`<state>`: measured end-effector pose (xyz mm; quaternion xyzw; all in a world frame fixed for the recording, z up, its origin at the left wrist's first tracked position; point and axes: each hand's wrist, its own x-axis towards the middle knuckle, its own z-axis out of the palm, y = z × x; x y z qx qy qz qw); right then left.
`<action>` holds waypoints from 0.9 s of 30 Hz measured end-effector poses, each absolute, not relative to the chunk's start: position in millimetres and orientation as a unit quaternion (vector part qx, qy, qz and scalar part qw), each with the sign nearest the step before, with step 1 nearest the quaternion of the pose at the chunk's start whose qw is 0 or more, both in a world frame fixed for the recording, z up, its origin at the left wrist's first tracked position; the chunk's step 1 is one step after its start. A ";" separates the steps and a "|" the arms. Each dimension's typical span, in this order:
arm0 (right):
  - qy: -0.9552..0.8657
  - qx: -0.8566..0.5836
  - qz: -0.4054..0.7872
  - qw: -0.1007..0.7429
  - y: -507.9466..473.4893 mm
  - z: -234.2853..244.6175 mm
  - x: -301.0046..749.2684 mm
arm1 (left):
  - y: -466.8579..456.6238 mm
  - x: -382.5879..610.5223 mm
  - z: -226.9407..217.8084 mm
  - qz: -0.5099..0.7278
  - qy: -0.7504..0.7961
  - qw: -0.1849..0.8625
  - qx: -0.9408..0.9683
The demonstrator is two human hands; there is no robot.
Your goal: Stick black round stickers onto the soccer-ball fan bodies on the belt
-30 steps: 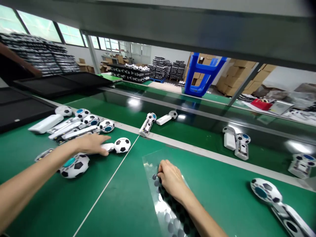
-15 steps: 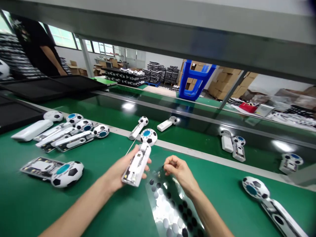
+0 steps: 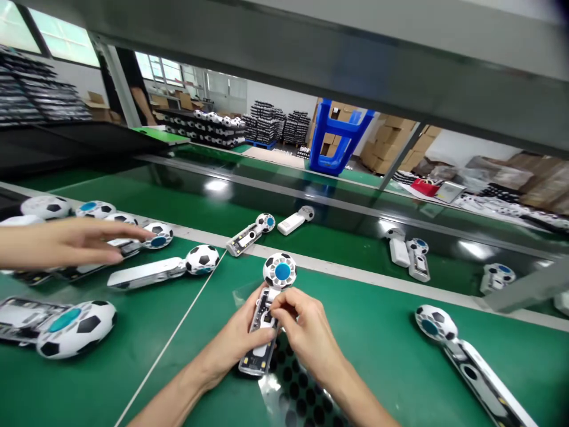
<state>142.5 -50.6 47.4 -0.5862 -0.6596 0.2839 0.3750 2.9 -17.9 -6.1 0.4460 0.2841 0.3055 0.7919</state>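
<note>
My left hand [image 3: 244, 332] is wrapped round a white handheld device with a soccer-ball head [image 3: 280, 271], its clear-fronted handle turned up toward me. My right hand [image 3: 304, 323] is closed in a pinch against the middle of that handle. The fingertips hide the small black round sticker seen in them earlier. Below both hands lies a clear sheet of black round stickers [image 3: 306, 394], partly covered by my right hand and the device.
Another person's hand [image 3: 75, 240], blurred, reaches in from the left over several similar devices [image 3: 155, 273]. One device [image 3: 471, 362] lies at right. More devices [image 3: 246, 234] sit beyond the metal strip. A blue plastic stool [image 3: 338, 139] stands behind; a grey beam [image 3: 311, 53] crosses overhead.
My right hand has moved from above the sticker sheet to the device's handle. My left hand has brought the device lower. Another person's hand has appeared at left, and one more device lies there.
</note>
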 end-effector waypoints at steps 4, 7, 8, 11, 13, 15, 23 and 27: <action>-0.684 -0.576 0.266 0.359 -51.7 42.0 142.3 | -17.3 0.7 -9.2 0.314 0.313 0.753 0.487; -0.687 -0.574 0.272 0.355 -52.4 42.0 141.5 | -18.7 0.2 -8.2 0.309 0.323 0.745 0.495; -0.686 -0.574 0.275 0.353 -52.9 43.0 141.1 | -19.3 0.3 -7.1 0.310 0.323 0.745 0.494; -0.684 -0.580 0.277 0.345 -55.1 46.7 140.1 | -21.0 0.6 -3.2 0.314 0.321 0.747 0.490; -0.683 -0.582 0.278 0.343 -56.2 47.8 139.7 | -21.5 0.5 -1.3 0.316 0.327 0.742 0.492; -0.683 -0.581 0.279 0.343 -56.5 47.2 139.4 | -21.4 0.1 -0.5 0.318 0.336 0.733 0.499; -0.666 -0.602 0.272 0.346 -57.7 44.2 135.2 | -20.2 0.0 -2.1 0.307 0.336 0.710 0.538; -0.664 -0.607 0.266 0.347 -59.2 44.7 133.3 | -20.1 0.9 -3.8 0.317 0.335 0.702 0.543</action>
